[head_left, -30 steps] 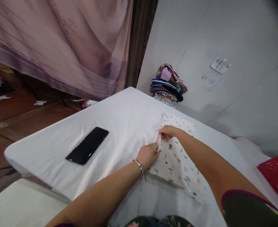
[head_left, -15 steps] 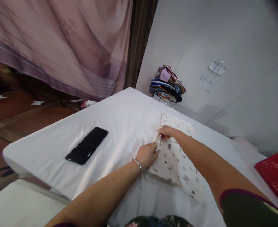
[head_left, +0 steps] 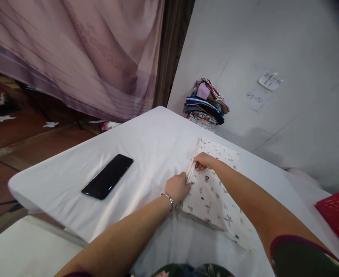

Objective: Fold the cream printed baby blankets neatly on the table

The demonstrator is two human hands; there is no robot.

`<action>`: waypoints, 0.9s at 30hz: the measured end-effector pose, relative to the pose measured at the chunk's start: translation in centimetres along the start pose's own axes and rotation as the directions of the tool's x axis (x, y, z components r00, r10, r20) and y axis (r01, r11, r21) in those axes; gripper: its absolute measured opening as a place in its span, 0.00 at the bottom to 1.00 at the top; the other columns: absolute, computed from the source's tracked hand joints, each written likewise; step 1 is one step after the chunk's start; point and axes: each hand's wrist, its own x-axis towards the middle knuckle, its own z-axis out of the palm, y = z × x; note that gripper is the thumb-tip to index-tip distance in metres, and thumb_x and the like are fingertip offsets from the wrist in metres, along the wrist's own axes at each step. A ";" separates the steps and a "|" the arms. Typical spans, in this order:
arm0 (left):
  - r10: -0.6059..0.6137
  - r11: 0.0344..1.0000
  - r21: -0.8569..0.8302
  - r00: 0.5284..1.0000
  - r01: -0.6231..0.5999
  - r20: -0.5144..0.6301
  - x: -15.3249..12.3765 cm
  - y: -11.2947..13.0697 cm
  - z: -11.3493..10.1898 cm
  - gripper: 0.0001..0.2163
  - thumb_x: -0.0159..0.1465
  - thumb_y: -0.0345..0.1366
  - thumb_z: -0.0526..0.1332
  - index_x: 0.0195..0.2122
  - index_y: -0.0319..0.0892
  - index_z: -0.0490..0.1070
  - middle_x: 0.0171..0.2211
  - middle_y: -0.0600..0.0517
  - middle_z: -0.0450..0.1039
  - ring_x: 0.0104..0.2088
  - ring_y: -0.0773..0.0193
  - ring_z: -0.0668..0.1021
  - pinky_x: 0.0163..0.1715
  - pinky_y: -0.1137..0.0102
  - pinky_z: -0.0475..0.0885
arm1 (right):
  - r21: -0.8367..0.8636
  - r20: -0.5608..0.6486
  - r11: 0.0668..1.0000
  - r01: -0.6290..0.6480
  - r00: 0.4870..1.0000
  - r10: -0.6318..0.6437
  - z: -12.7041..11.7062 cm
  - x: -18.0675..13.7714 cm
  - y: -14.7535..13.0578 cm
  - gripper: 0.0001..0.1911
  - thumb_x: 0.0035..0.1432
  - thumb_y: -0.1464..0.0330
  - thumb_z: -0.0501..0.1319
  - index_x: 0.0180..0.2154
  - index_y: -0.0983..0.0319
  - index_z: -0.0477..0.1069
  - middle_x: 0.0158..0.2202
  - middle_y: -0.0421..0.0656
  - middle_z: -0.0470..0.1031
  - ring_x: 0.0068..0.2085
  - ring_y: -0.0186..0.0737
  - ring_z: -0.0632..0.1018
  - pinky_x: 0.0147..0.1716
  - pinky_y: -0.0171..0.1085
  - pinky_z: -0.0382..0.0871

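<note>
A white cloth with small printed motifs (head_left: 212, 200) lies flat, folded, on the white-covered table (head_left: 146, 142). My left hand (head_left: 177, 188), with a bracelet at the wrist, is closed on the cloth's left edge. Just beyond it, my right hand (head_left: 203, 161) pinches the same edge with curled fingers. A short stretch of edge, looking like a band or hem, runs between the two hands. What kind of textile it is, I cannot tell. The right forearm crosses over the cloth and hides part of its right side.
A black phone (head_left: 108, 177) lies on the table to the left. Folded clothes (head_left: 205, 102) are stacked by the wall at the back, under two handwritten paper notes (head_left: 257, 99). A red perforated container (head_left: 338, 215) stands at the right. A pink curtain (head_left: 85, 57) hangs behind.
The view has shifted slightly, moving the scene a little to the right. My left hand has drawn slightly left along with the cloth's edge; both hands keep their hold.
</note>
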 end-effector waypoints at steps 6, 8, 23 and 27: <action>0.000 1.000 -0.005 1.000 0.000 -0.031 -0.1 0.0 0.2 0.12 0.59 0.41 0.55 0.42 0.43 0.61 0.39 0.48 0.72 0.37 0.59 0.76 0.33 0.69 0.66 | 0.110 -0.007 0.993 0.033 0.999 -0.033 0.1 0.1 0.5 0.04 0.52 0.75 0.59 0.26 0.69 0.67 0.15 0.41 0.69 0.15 0.31 0.71 0.13 0.26 0.60; 0.001 1.000 -0.010 1.000 -0.001 -0.026 -0.1 -0.1 0.1 0.12 0.59 0.41 0.54 0.42 0.43 0.62 0.40 0.48 0.72 0.38 0.58 0.75 0.33 0.69 0.66 | 0.144 -0.002 0.988 0.046 0.999 -0.046 0.2 0.2 0.6 0.05 0.52 0.74 0.60 0.26 0.68 0.66 0.15 0.41 0.69 0.15 0.30 0.71 0.13 0.26 0.60; 0.054 0.997 -0.059 0.998 -0.056 -0.023 -0.4 0.3 -0.3 0.09 0.60 0.41 0.53 0.39 0.45 0.65 0.33 0.52 0.74 0.35 0.62 0.75 0.30 0.71 0.64 | 0.317 0.029 0.923 0.219 0.970 -0.241 0.3 -1.0 3.4 0.07 0.53 0.75 0.58 0.35 0.62 0.63 0.22 0.36 0.71 0.20 0.29 0.73 0.15 0.26 0.63; 0.082 0.996 0.029 0.997 -0.082 0.013 -0.4 0.3 -0.2 0.07 0.60 0.39 0.53 0.36 0.45 0.65 0.33 0.52 0.74 0.35 0.60 0.76 0.31 0.70 0.64 | 0.266 -0.032 0.939 0.220 0.975 -0.219 -0.5 -0.1 2.9 0.02 0.53 0.73 0.58 0.31 0.64 0.65 0.21 0.38 0.72 0.18 0.29 0.73 0.14 0.26 0.62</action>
